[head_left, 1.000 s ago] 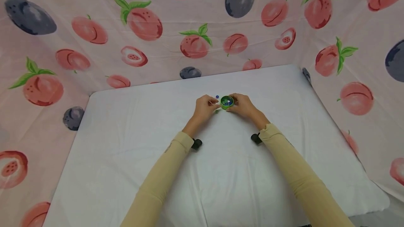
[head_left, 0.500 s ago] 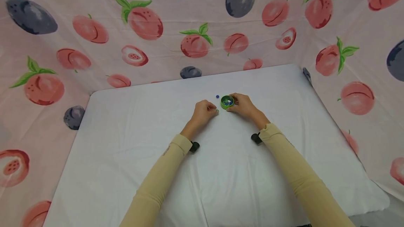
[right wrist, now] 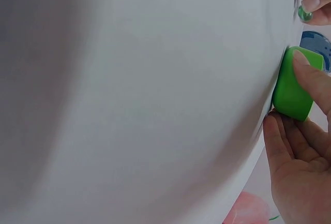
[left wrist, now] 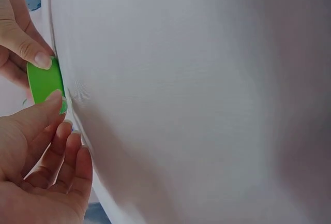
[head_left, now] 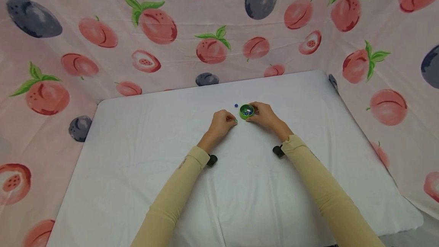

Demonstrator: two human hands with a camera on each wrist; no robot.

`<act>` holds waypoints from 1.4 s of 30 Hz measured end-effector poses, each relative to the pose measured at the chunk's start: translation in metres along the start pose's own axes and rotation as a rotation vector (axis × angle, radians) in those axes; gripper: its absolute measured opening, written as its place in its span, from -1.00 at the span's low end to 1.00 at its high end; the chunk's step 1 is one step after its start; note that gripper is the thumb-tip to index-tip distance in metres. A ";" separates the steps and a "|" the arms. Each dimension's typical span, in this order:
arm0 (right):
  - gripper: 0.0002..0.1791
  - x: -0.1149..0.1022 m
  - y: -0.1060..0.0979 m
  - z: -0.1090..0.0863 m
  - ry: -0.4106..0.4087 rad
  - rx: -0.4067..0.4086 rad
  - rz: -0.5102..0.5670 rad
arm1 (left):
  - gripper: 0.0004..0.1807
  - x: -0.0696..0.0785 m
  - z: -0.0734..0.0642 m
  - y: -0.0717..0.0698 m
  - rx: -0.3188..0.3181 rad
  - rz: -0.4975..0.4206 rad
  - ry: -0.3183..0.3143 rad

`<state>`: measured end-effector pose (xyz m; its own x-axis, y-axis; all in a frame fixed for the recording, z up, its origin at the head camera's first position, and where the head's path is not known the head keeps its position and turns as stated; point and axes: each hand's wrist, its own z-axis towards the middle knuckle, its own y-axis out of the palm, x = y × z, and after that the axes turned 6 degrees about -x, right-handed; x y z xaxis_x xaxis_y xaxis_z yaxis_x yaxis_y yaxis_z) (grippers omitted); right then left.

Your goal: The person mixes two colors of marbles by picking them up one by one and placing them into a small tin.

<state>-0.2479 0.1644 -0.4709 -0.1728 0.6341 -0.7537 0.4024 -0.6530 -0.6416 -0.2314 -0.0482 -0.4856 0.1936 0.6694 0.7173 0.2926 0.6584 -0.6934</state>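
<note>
My right hand (head_left: 263, 115) grips the side of a small round green bowl (head_left: 243, 117), which stands upright on the white table. Several blue and greenish glass pieces lie inside it. Just left of the bowl, my left hand (head_left: 221, 122) pinches a clear green glass marble (right wrist: 304, 13) between thumb and finger, low over the cloth. In the left wrist view the marble (left wrist: 63, 106) shows past the thumb tip, in front of the bowl's green wall (left wrist: 44, 81). A blue marble (head_left: 236, 105) lies on the table behind the left hand, apart from the bowl.
A white cloth (head_left: 154, 155) covers the table. Pink fabric (head_left: 233, 18) printed with fruit hangs behind it and along both sides. Small black cameras (head_left: 212, 160) sit at the wrists.
The left hand has drawn back from beside the bowl toward the near side and taken hold of the green marble that lay there. The right hand and bowl stay put.
</note>
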 end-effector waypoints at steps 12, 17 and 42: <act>-0.32 0.000 0.000 -0.002 -0.006 0.000 0.006 | -0.81 0.011 0.006 -0.009 0.059 0.002 0.075; -0.33 -0.001 -0.001 -0.002 -0.013 0.002 0.005 | -0.81 0.017 0.011 -0.008 0.091 0.013 0.127; -0.35 0.002 0.000 -0.001 -0.022 0.009 -0.012 | -0.80 0.018 0.021 -0.001 0.114 -0.036 0.091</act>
<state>-0.2476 0.1658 -0.4726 -0.1977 0.6323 -0.7491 0.3918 -0.6495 -0.6516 -0.2483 -0.0297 -0.4737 0.2710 0.6142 0.7412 0.1936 0.7195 -0.6670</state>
